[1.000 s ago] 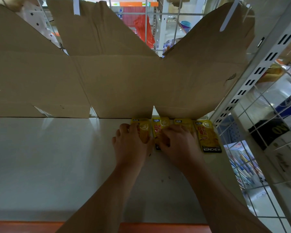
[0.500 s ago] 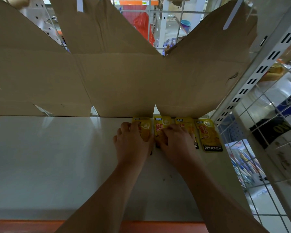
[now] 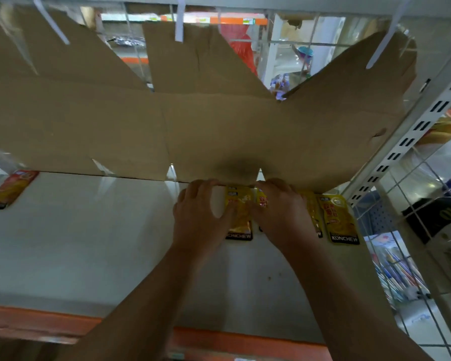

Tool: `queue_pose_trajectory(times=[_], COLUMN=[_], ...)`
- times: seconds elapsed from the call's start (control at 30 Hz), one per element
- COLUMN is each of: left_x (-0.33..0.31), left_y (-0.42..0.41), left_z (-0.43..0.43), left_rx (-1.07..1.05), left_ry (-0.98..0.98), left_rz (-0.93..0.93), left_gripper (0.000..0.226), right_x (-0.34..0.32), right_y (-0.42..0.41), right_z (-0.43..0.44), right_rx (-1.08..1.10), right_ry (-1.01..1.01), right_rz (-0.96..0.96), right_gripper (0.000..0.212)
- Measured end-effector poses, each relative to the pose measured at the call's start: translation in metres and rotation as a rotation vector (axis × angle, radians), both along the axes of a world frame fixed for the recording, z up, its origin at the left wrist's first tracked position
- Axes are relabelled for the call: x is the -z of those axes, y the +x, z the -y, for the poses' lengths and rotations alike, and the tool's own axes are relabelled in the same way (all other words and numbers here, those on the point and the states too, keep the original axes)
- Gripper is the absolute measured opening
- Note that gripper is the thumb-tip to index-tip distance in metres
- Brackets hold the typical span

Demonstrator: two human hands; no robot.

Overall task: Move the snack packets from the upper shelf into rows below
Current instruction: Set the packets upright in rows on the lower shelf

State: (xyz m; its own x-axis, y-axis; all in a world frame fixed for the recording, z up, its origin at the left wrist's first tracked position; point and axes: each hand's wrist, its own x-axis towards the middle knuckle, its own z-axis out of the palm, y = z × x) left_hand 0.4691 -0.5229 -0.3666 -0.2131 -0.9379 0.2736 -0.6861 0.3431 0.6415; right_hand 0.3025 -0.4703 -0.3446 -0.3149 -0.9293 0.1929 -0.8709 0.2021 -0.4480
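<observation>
A row of yellow snack packets lies flat at the back right of the white shelf (image 3: 94,243), against the cardboard. My left hand (image 3: 201,217) rests flat on the shelf, its thumb touching the leftmost packet (image 3: 241,220). Over the second packet (image 3: 262,200) lies my right hand (image 3: 280,212), pressing down and hiding most of it. Further right, the third packet (image 3: 314,214) is half covered. The fourth packet (image 3: 340,220) lies free beside the upright.
Flattened cardboard (image 3: 193,131) stands along the shelf's back. An orange packet (image 3: 11,187) lies alone at the far left. A white slotted upright (image 3: 406,136) and a wire grid (image 3: 422,230) close the right side. The orange shelf lip (image 3: 37,324) runs along the front.
My left hand slid left off the leftmost packet, leaving only the thumb on it. Both hands reached closer to the cardboard. The view widened, showing the orange packet at left.
</observation>
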Motion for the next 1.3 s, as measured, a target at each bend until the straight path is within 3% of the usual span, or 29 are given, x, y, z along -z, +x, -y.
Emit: queue_pose_trajectory(times=[0.4, 0.7, 1.0, 1.3], left_x=[-0.128, -0.228, -0.327, -0.347], left_y=[0.167, 0.373, 0.606, 0.727], left_z=[-0.001, -0.046, -0.107, -0.110], left_rx=[0.068, -0.149, -0.465, -0.606], left_ry=[-0.337, -0.621, -0.620, -0.552], left_rz=[0.159, 0.407, 0.589, 0.657], left_gripper=[0.069, 0.086, 0.081, 0.078], right_x=[-0.109, -0.206, -0.300, -0.338], right_y=[0.132, 0.324, 0.539, 0.664], right_z=[0.023, 0.013, 0.002, 0.047], right_rx=[-0.307, -0.461, -0.695, -0.815], right_ry=[-0.250, -0.453, -0.546, -0.554], right_rz=[0.105, 0.054, -0.005, -0.062], right_gripper=[0.062, 0.074, 0.067, 0.066])
